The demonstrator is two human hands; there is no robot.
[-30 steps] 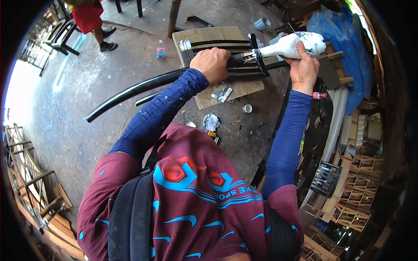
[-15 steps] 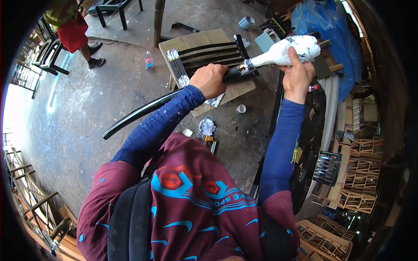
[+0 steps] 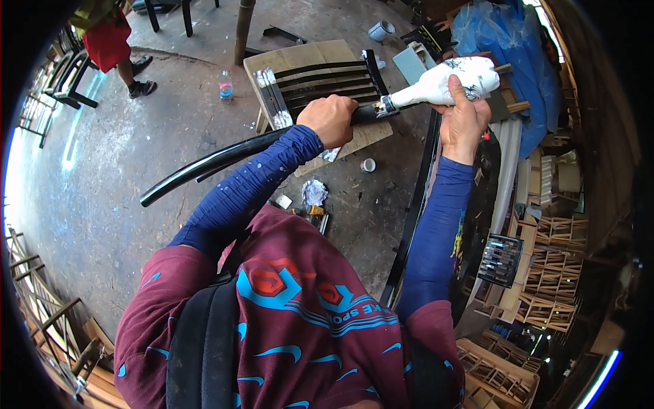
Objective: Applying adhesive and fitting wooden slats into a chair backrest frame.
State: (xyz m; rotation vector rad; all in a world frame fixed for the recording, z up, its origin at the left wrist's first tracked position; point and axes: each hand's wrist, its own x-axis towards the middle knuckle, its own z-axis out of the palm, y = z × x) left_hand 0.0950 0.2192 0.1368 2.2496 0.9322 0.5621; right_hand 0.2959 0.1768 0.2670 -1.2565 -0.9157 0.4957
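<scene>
My left hand (image 3: 329,121) is closed round a glossy black curved bar (image 3: 204,165), whose free end reaches out to the left above my forearm. A second, shorter black end shows just under it. My right hand (image 3: 465,124) grips a white bottle-shaped object (image 3: 455,76) with dark smears, thumb on top and fingers beneath. The object's narrow neck points left and meets a metallic, foil-like piece (image 3: 385,105) at the bar's right end. Whether the neck is fixed to it or only touches, I cannot tell.
Beyond my hands, a wooden board (image 3: 320,54) bears a black slatted frame (image 3: 327,82). A small white cup (image 3: 368,165), crumpled foil (image 3: 314,193) and a bottle (image 3: 225,84) stand or lie on the floor. A person in red shorts (image 3: 107,42) stands upper left. Blue plastic sheeting (image 3: 501,31) lies upper right.
The bar's free end has shifted left and slightly up, and a second black end now shows below it. Both hands keep their hold. The whole view has shifted a little.
</scene>
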